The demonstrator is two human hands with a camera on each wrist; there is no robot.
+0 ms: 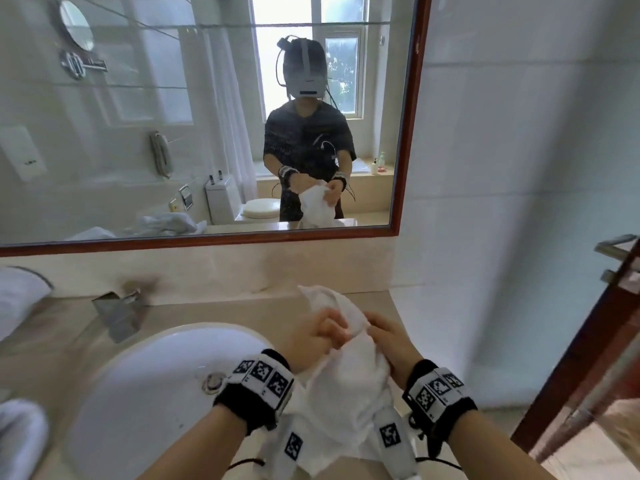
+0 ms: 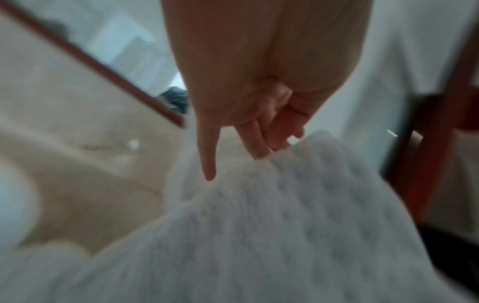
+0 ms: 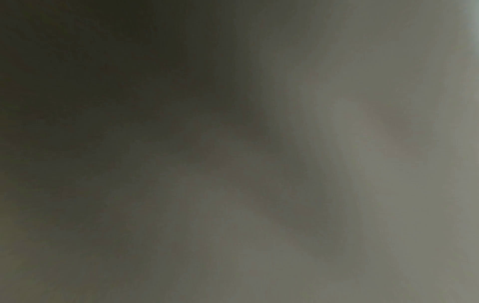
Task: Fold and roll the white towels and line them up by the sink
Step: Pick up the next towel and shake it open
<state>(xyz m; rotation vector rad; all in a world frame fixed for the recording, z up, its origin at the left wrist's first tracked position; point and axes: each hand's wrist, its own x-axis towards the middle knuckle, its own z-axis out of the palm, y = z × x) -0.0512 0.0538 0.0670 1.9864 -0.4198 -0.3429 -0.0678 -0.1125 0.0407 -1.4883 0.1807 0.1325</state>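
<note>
Above the counter's front edge, just right of the sink (image 1: 166,386), both hands hold one white towel (image 1: 349,386) bunched in the air. The left hand (image 1: 313,341) has its fingers curled round a gathered fold near the top; the left wrist view shows most of those fingers (image 2: 255,141) tucked into the pile with one finger sticking out straight. The right hand (image 1: 393,344) grips the opposite side of the same bunch, fingers wrapped into the cloth; its own wrist view is dark and shows nothing. Below the hands the towel hangs in loose folds toward the counter (image 1: 214,306), crumpled and not yet flat. This looks like the start of the folding step: finding edges or corners in a fresh towel. Next, I judge, the hands need to separate along one hem, shake the cloth open and lay it on the bare counter right of the sink. More white towels (image 1: 17,296) lie at the counter's left edge, blurred.
</note>
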